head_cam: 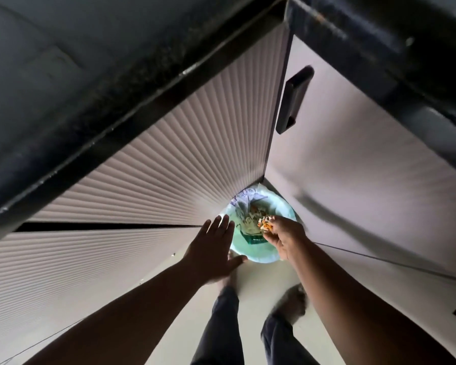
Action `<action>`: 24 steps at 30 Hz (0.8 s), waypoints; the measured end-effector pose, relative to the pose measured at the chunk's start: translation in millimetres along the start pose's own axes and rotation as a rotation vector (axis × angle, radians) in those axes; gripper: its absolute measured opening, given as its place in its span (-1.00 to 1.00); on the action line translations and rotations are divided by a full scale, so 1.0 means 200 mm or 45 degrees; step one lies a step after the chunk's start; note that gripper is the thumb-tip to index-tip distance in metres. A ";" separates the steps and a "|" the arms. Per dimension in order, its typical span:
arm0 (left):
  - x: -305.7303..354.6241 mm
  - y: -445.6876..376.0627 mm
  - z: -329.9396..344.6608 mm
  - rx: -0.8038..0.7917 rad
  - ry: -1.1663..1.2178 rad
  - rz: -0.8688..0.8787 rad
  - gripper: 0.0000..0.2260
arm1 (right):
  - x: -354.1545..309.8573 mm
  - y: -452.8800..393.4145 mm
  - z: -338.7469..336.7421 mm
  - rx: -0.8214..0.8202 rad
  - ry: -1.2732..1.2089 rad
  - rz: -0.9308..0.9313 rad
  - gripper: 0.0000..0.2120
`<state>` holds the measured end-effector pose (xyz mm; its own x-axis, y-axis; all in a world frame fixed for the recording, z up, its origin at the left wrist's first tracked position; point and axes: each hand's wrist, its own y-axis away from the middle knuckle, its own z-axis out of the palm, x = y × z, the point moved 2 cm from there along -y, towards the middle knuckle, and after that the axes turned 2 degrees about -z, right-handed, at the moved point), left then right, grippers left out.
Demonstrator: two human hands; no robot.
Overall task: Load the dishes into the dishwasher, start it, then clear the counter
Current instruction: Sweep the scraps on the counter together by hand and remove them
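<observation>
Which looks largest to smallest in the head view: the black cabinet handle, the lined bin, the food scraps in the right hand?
1. Lined bin, though it sits farthest from the camera.
2. Black cabinet handle, long but narrow, so nearly alike.
3. Food scraps, plainly smallest.

Pale green bin liner (282, 206), ribbed beige cabinet fronts (169, 164) (black countertop (95, 106))

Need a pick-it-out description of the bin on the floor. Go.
Find the corner where the ribbed cabinet fronts meet the smooth door with the black handle. On the floor at its foot stands the bin, under both hands. It alone is round, lined with a pale green bag and holds scraps.
</observation>
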<state>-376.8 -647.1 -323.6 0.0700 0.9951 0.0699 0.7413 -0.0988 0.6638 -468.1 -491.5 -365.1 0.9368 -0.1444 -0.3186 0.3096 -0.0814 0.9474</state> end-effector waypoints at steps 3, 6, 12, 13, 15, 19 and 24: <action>-0.01 0.02 0.01 0.023 0.013 0.012 0.03 | 0.00 -0.01 -0.01 0.023 0.155 -0.003 -0.71; -0.02 0.07 0.01 0.034 0.060 0.010 0.00 | -0.04 0.06 -0.03 0.047 0.168 -0.069 -0.75; 0.03 0.17 -0.10 0.099 0.202 0.015 0.00 | -0.16 0.26 -0.07 0.042 0.063 -0.174 -0.72; 0.04 0.19 -0.13 0.135 0.201 0.005 0.00 | -0.18 0.29 -0.07 -0.010 0.070 -0.172 -0.66; 0.06 0.26 -0.19 0.072 0.216 -0.031 0.02 | -0.21 0.40 -0.07 -0.087 0.199 -0.222 -0.65; 0.10 0.43 -0.34 -0.030 0.429 -0.113 0.23 | -0.26 0.71 -0.06 -0.136 0.463 -0.449 -0.74; 0.19 0.63 -0.58 -0.057 1.345 -0.346 -0.07 | -0.34 1.13 -0.03 -0.278 0.671 -0.759 -0.70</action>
<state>-357.6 -621.4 -151.6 -0.7165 0.4791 0.5070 0.6191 0.1020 0.7786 -461.5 -493.8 -129.8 0.5418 0.3486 -0.7648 0.7527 0.2036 0.6261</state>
